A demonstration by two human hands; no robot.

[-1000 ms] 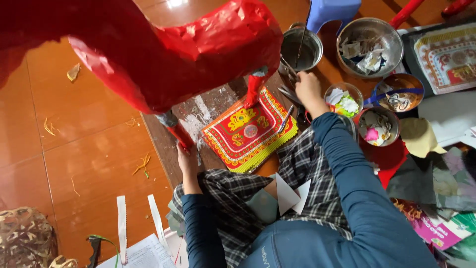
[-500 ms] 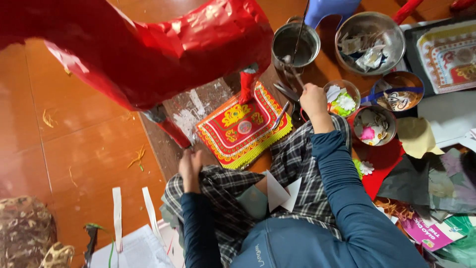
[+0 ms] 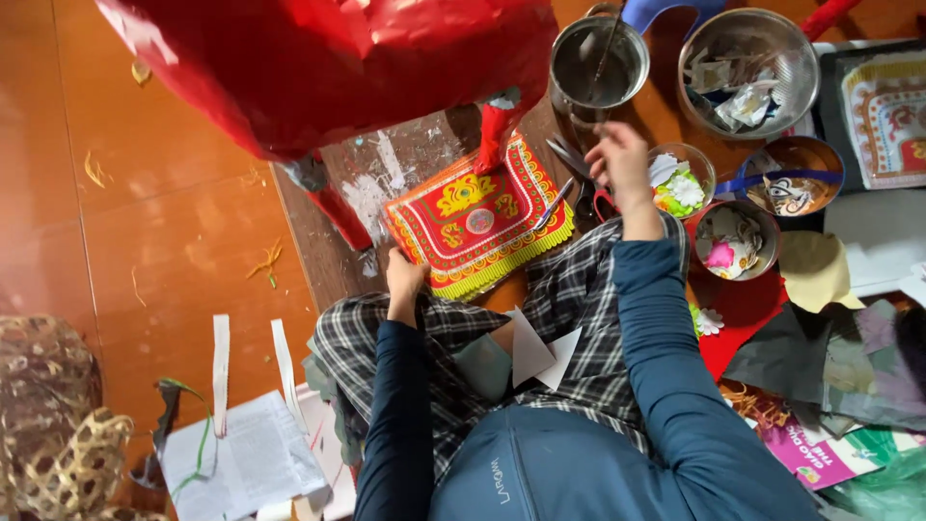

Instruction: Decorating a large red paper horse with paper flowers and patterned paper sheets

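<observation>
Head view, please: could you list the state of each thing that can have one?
Left hand: resting on the corner of the patterned cloth.
Right hand: raised, fingers pinched; contents unclear.
Patterned cloth: lying flat on the board.
Steel pot: upright, a stick inside.
Steel bowl: upright, holding paper scraps.
Scissors: lying on the floor, handles partly hidden.

Above your hands hangs a big red figure of glossy, crinkled paper (image 3: 347, 68). Your left hand (image 3: 403, 280) touches a matt red-and-yellow printed paper square with fringe (image 3: 475, 217); nearby stand a dull round steel pot (image 3: 598, 66) and paint-smeared rough wooden board (image 3: 386, 174).
</observation>
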